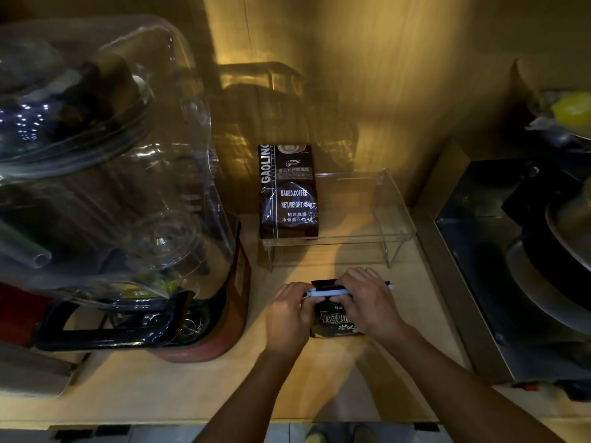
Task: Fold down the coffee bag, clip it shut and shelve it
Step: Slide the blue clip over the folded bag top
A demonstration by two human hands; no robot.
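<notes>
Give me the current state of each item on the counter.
Coffee bag: on the counter, top folded, held by both hands.
Clip: across the fold, closure unclear.
Second coffee bag: upright on the shelf.
Clear shelf: right side free.
Left hand, right hand: gripping.

Left of the hands stands a clear-hooded blender on a red base, right of them a steel appliance with a lemon beyond it — all on a wooden counter, dimly lit.
</notes>
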